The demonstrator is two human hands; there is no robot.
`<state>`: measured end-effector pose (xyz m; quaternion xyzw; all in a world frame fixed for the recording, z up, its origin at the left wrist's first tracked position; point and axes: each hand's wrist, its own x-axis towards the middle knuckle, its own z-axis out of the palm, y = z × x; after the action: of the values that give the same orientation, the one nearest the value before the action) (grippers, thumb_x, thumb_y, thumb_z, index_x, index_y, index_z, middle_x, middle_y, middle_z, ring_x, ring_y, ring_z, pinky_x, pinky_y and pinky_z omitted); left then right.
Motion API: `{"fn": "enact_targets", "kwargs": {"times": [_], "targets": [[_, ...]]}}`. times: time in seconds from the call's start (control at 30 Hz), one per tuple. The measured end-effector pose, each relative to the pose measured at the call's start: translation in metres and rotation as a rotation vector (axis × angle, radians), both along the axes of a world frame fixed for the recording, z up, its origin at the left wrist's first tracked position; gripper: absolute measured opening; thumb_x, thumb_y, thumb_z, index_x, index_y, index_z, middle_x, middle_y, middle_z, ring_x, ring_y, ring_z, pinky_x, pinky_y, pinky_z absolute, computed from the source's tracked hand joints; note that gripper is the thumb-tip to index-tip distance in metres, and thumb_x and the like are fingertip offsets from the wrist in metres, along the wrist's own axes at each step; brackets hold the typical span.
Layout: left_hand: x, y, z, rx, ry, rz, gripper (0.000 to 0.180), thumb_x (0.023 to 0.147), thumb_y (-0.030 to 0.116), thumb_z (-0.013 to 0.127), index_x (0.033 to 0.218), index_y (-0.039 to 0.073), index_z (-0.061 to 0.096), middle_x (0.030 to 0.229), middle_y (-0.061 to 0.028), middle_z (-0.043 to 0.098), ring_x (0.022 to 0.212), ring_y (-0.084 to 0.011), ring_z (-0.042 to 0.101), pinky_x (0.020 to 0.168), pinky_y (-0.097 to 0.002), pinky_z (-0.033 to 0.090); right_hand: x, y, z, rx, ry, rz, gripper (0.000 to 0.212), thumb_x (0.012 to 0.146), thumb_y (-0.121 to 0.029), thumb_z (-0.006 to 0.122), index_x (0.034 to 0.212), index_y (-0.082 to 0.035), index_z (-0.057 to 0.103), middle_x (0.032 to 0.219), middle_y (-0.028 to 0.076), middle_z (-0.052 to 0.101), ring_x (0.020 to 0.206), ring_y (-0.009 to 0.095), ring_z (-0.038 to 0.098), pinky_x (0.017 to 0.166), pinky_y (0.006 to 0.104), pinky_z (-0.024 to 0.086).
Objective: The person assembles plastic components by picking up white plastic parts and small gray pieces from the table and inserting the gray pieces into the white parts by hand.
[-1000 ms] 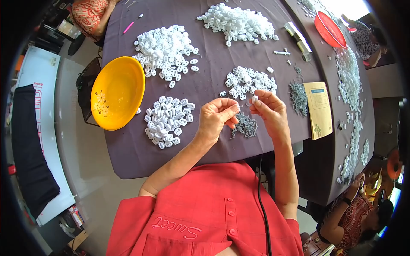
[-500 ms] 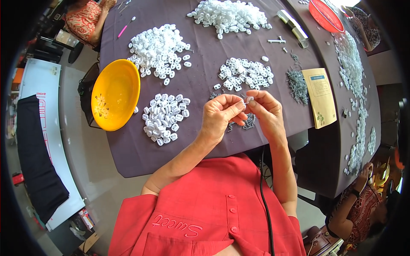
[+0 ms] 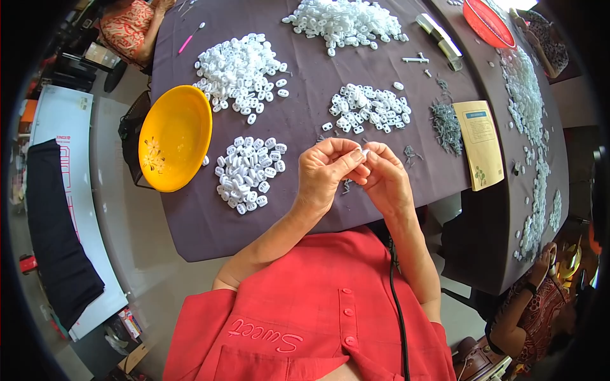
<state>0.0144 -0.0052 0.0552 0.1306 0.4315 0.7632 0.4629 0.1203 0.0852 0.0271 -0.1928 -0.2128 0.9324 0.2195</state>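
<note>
My left hand [image 3: 323, 176] and my right hand [image 3: 389, 184] meet over the near edge of the dark table, fingertips pinched together. Between them is a small white plastic piece [image 3: 364, 152], mostly hidden by thumbs and fingers; how much of it each hand grips is partly covered. Left of my hands lies a heap of thick white oval pieces [image 3: 246, 174], each with two openings. Just beyond my hands is a pile of flatter white two-holed plates [image 3: 368, 106]. A few small grey screws [image 3: 412, 154] lie beside my right hand, others partly hidden under the hands.
A yellow bowl [image 3: 190, 120] stands at the left edge. Larger white heaps [image 3: 238, 73] lie farther off. At right are a grey screw pile [image 3: 447, 130], a tan booklet [image 3: 481, 143] and a clear-and-white dispenser [image 3: 438, 39]. Co-workers sit around, near a red basket [image 3: 488, 24].
My right hand has moved left and its fingers have closed in against my left fingertips. The white piece shows less than before. The whole view has shifted slightly.
</note>
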Motion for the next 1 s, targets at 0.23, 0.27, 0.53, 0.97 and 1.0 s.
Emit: {"fn": "enact_targets", "kwargs": {"times": [0.23,0.27,0.53,0.97,1.0], "targets": [[-0.011,-0.006,0.0,-0.03,0.019,0.048,0.008,0.082,0.002,0.06,0.089,-0.002,0.06,0.074,-0.0113,0.065,0.06,-0.013,0.063,0.049,-0.0222,0.052,-0.002,-0.003,0.015,0.293,-0.107,0.028,0.007,0.081,0.001,0.06,0.088,-0.001,0.059,0.082,0.008,0.063,0.072,0.016,0.062,0.065,0.0285,0.052],[-0.011,-0.006,0.001,-0.053,0.02,0.037,0.009,0.082,0.002,0.061,0.09,-0.002,0.06,0.075,-0.0112,0.065,0.059,-0.0127,0.063,0.049,-0.022,0.051,-0.001,-0.002,0.011,0.392,-0.18,0.03,0.008,0.081,0.001,0.06,0.089,-0.001,0.059,0.083,0.008,0.063,0.073,0.016,0.062,0.065,0.0279,0.052],[-0.005,-0.003,0.0,-0.104,0.093,0.088,0.011,0.081,0.005,0.063,0.087,-0.003,0.06,0.069,-0.0059,0.063,0.053,-0.0085,0.059,0.047,-0.0197,0.048,-0.004,0.004,0.02,0.382,-0.166,-0.217,0.015,0.083,0.002,0.057,0.097,-0.001,0.061,0.087,0.01,0.065,0.078,0.019,0.065,0.067,0.0286,0.055],[-0.002,-0.005,0.004,-0.148,0.249,0.099,0.009,0.081,0.004,0.063,0.088,-0.002,0.061,0.076,-0.0068,0.064,0.057,-0.0089,0.059,0.052,-0.0201,0.049,-0.012,-0.011,0.035,0.624,-0.321,-0.313,0.013,0.082,0.0,0.06,0.095,0.001,0.062,0.087,0.01,0.066,0.081,0.016,0.064,0.068,0.026,0.054],[-0.002,-0.005,0.005,-0.158,0.275,0.096,0.009,0.081,0.004,0.063,0.088,-0.002,0.061,0.076,-0.0067,0.064,0.058,-0.0086,0.059,0.052,-0.0199,0.049,-0.012,-0.011,0.035,0.624,-0.322,-0.312,0.013,0.082,0.0,0.06,0.095,0.001,0.062,0.087,0.01,0.066,0.081,0.016,0.064,0.068,0.026,0.054]]}}
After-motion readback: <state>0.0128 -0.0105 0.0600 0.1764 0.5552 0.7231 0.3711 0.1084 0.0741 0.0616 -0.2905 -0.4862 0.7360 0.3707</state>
